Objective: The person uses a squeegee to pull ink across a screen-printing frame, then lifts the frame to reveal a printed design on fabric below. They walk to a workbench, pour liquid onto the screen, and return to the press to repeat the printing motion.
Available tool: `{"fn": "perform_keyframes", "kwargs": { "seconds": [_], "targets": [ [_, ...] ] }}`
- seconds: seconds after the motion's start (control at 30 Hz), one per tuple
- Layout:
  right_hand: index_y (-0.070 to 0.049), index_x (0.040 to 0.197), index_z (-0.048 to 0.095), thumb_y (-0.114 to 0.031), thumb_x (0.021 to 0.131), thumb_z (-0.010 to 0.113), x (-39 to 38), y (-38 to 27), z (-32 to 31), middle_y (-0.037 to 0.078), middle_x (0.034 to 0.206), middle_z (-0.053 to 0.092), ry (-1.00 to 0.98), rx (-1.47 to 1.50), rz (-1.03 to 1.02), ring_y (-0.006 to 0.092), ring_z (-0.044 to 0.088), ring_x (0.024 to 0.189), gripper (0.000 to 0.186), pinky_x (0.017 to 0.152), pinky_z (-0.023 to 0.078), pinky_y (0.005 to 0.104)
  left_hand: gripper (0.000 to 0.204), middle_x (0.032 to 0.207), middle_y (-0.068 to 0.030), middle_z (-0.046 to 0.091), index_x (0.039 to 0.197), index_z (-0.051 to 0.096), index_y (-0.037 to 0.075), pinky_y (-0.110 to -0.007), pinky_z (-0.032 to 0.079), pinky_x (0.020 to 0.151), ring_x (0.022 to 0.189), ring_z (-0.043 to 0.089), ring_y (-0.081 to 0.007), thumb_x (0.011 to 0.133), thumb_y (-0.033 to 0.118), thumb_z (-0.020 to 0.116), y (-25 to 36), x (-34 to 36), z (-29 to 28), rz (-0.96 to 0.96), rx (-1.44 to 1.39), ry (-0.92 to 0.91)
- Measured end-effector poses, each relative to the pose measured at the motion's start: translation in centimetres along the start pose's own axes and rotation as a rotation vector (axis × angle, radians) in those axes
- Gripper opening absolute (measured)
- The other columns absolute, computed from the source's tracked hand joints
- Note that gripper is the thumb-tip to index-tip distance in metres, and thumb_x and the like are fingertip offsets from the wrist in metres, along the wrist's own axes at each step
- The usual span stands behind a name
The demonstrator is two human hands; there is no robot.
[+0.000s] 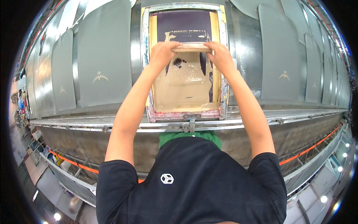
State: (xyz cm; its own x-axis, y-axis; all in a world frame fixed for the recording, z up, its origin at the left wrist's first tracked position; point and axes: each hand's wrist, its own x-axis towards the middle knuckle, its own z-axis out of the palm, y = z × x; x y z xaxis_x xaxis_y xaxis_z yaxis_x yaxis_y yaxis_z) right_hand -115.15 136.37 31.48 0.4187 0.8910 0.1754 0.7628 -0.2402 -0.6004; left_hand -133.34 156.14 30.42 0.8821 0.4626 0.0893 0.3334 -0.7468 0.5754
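Both my left hand [162, 55] and my right hand [219, 56] grip the ends of a pale squeegee [191, 47], held crosswise over the upper middle of a screen frame [222, 28] in front of me. The screen's upper part [182, 20] is dark purple. Beige ink [184, 89] covers much of the lower part, with dark patches showing near the middle and right side. The frame has yellowish inner borders and a stained lower edge resting by a metal clamp [189, 127].
Grey fabric pieces [103, 56] with small pale prints lie on the long metal table left and right [279, 56] of the frame. A metal rail [242, 121] runs along the near edge. An orange strip [74, 164] and green cloth [216, 142] show lower down.
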Motion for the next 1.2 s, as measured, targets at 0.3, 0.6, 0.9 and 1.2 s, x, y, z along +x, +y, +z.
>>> {"fn": "perform_keyframes", "kwargs": {
  "seconds": [0.3,0.6,0.9,1.2],
  "targets": [
    [-0.005,0.114,0.069,-0.004,0.075,0.072,-1.0,0.1,1.1,0.014,0.114,0.069,-0.13,0.054,0.173,0.0332,0.061,0.112,0.039,0.098,0.049,0.0411,0.035,0.098,-0.0075,0.075,0.104,0.078,0.021,-0.041,0.056,0.083,0.092,0.07,-0.0306,0.073,0.007,0.071,1.3,0.6,-1.1,-0.105,0.091,-0.194],
    [-0.007,0.12,0.067,0.0,0.072,0.074,-14.2,-6.0,1.6,0.014,0.124,0.066,-0.159,0.072,0.152,0.0343,0.06,0.115,0.049,0.1,0.049,0.0417,0.037,0.102,-0.0072,0.075,0.102,0.077,0.011,-0.04,0.054,0.088,0.1,0.069,-0.0268,0.068,-0.002,0.068,4.9,-12.9,0.0,0.011,-0.014,-0.128],
    [-0.006,0.122,0.065,-0.03,0.083,0.079,-13.1,-0.4,-2.9,0.014,0.106,0.064,0.143,0.225,0.414,0.0257,0.062,0.095,0.048,0.084,0.05,0.038,0.047,0.116,-0.0068,0.072,0.109,0.073,0.009,-0.04,0.05,0.097,0.114,0.064,-0.0263,0.066,-0.008,0.063,6.5,-18.1,0.6,0.053,-0.006,-0.045],
    [-0.009,0.114,0.069,-0.025,0.098,0.063,-7.7,6.3,0.5,0.004,0.071,0.059,0.431,0.317,0.606,0.0126,0.051,0.065,0.024,0.065,0.044,0.0331,0.055,0.123,-0.0068,0.069,0.116,0.07,0.009,-0.041,0.049,0.099,0.119,0.062,-0.0268,0.063,-0.006,0.07,6.8,-19.9,1.5,0.075,-0.029,0.023]
  ]
}}
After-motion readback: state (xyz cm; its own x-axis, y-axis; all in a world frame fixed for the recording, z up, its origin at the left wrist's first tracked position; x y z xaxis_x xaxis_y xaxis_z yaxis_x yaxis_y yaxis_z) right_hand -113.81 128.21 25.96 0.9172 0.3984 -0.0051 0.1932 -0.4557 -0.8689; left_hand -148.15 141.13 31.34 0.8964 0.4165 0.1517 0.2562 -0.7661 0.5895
